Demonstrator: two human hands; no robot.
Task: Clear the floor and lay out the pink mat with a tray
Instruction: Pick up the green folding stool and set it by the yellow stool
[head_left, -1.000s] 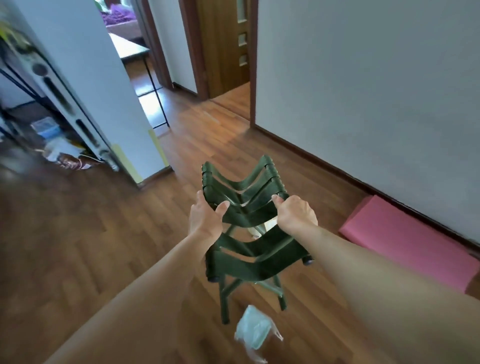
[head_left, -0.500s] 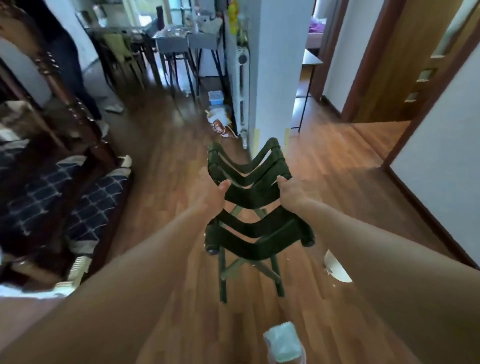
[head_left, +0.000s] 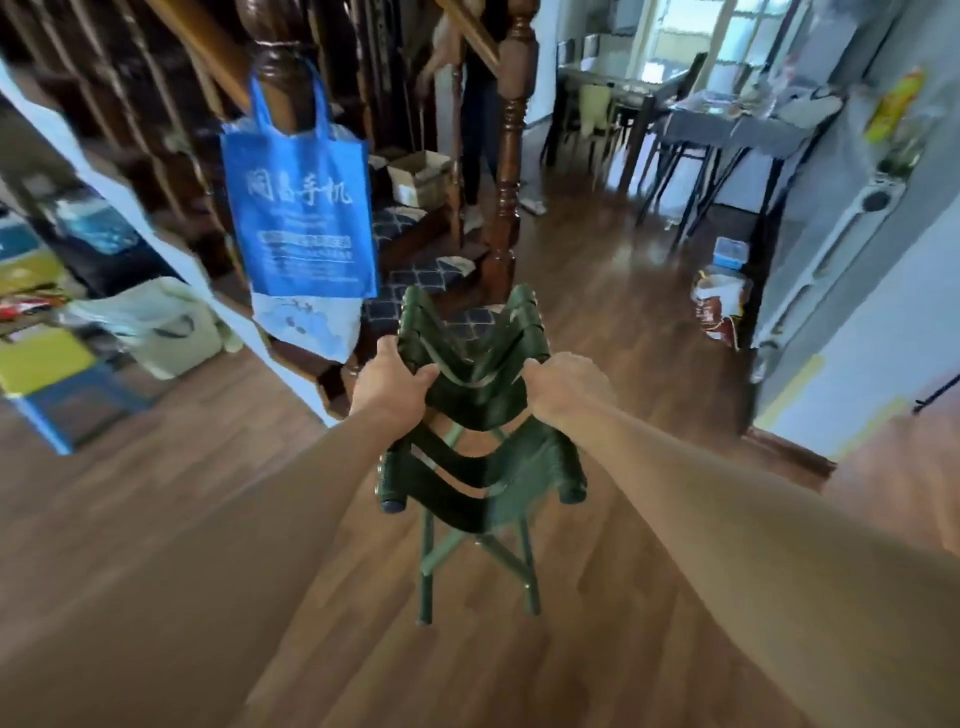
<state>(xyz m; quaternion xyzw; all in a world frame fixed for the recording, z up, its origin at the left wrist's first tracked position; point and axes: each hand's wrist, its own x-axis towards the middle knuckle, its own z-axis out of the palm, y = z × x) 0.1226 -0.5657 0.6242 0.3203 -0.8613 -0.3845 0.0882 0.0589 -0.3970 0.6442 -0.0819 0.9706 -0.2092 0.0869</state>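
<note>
I hold a dark green folding stool (head_left: 475, 457) with webbing straps in front of me, above the wooden floor (head_left: 156, 545). My left hand (head_left: 392, 382) grips the left side of its strap seat. My right hand (head_left: 563, 384) grips the right side. The stool's thin legs hang down below my hands, off the floor. The pink mat and the tray are out of view.
A wooden staircase post (head_left: 506, 171) stands just ahead, with a blue tote bag (head_left: 301, 218) hanging from the banister at left. Bags and boxes (head_left: 156, 327) crowd the left. A person's legs (head_left: 480, 130) stand beyond the post. A table (head_left: 727, 124) and a floor bag (head_left: 719, 306) sit right.
My view has swung left from the white wall and doorway to the staircase. The pink mat and the scraps on the floor have left the frame. Both hands keep their grip on the stool.
</note>
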